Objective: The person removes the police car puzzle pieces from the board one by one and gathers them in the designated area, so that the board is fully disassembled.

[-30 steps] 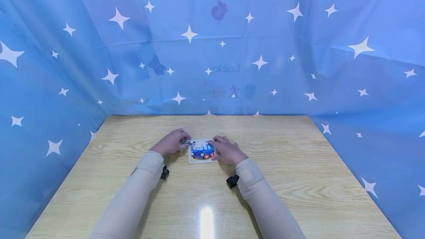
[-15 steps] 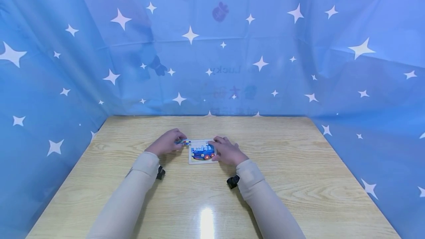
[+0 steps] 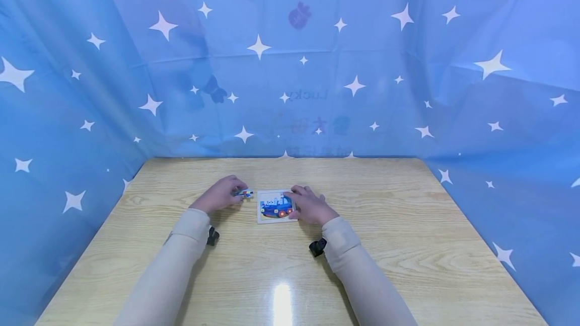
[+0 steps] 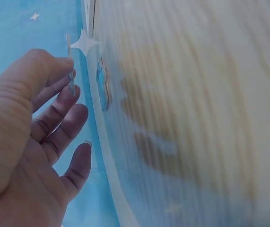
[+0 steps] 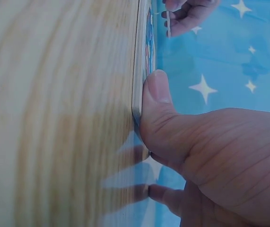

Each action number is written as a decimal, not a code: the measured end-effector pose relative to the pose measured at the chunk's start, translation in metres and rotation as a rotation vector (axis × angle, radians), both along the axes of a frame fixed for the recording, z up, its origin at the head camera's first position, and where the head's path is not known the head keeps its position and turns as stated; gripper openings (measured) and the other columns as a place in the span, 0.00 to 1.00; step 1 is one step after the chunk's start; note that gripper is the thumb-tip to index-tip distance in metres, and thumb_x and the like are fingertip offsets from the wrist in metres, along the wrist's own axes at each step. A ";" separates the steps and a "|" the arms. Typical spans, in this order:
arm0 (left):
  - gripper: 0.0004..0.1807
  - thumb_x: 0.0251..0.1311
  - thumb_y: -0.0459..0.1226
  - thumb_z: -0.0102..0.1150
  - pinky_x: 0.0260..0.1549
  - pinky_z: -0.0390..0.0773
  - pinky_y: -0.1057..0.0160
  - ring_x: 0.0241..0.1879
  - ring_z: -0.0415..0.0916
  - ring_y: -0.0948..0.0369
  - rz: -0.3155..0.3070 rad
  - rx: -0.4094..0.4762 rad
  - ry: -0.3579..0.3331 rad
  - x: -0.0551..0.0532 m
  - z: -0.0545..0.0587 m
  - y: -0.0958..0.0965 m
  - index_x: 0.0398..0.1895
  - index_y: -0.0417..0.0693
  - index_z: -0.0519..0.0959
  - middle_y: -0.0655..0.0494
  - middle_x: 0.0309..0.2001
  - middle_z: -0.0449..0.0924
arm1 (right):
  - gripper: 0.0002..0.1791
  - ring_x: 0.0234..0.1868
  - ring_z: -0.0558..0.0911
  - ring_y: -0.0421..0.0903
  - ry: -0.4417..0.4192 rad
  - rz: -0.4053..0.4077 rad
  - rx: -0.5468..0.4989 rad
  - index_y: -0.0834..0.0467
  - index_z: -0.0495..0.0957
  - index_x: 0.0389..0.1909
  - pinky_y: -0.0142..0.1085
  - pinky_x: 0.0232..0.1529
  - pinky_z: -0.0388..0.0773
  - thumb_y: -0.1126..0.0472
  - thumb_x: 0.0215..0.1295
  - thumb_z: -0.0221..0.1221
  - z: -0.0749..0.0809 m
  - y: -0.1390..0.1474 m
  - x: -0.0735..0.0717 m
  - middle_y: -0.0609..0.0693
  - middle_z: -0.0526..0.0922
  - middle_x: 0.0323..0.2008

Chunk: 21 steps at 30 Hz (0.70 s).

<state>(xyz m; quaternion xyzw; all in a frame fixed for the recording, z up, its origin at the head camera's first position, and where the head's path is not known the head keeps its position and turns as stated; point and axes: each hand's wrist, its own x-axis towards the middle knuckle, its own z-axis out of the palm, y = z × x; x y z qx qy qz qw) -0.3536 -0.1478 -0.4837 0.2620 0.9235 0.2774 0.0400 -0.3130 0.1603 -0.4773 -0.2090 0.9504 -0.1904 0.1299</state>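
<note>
A small jigsaw puzzle tray (image 3: 277, 207) with a pale frame and a blue vehicle picture lies on the table. Left of it, my left hand (image 3: 219, 195) holds a thin, multicoloured puzzle piece (image 3: 248, 193) away from the frame. The left wrist view shows that puzzle piece (image 4: 72, 82) edge-on between thumb and fingers, the other fingers spread loosely. A blue, wavy-edged flat piece (image 4: 104, 85) lies on the tabletop beyond them. Over the tray's right side rests my right hand (image 3: 312, 207), its thumb (image 5: 159, 92) against the edge and the forefinger reaching onto the picture.
The light wood-grain table (image 3: 389, 250) spreads around the tray. A blue curtain with white stars (image 3: 290, 74) stands behind it and along both sides. Glare (image 3: 282, 303) shines near the front. Black wrist cameras (image 3: 318, 247) sit under both wrists.
My left hand has drawn left, away from the tray, taking the puzzle piece from over its upper left corner. My right hand and the tray have stayed in place.
</note>
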 end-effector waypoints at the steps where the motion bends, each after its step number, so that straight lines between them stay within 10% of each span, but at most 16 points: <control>1: 0.20 0.58 0.31 0.67 0.52 0.79 0.50 0.49 0.79 0.50 0.006 0.003 -0.001 0.000 0.000 -0.001 0.55 0.36 0.82 0.51 0.45 0.79 | 0.38 0.79 0.46 0.64 0.001 0.001 0.000 0.46 0.61 0.78 0.76 0.67 0.42 0.49 0.70 0.62 0.000 0.000 0.000 0.52 0.54 0.79; 21: 0.19 0.58 0.28 0.65 0.51 0.79 0.48 0.50 0.78 0.47 0.075 0.017 -0.010 0.010 0.008 -0.024 0.54 0.37 0.83 0.49 0.47 0.80 | 0.38 0.79 0.46 0.64 -0.006 -0.004 -0.006 0.46 0.60 0.78 0.75 0.67 0.41 0.50 0.70 0.62 0.000 0.000 0.001 0.52 0.54 0.79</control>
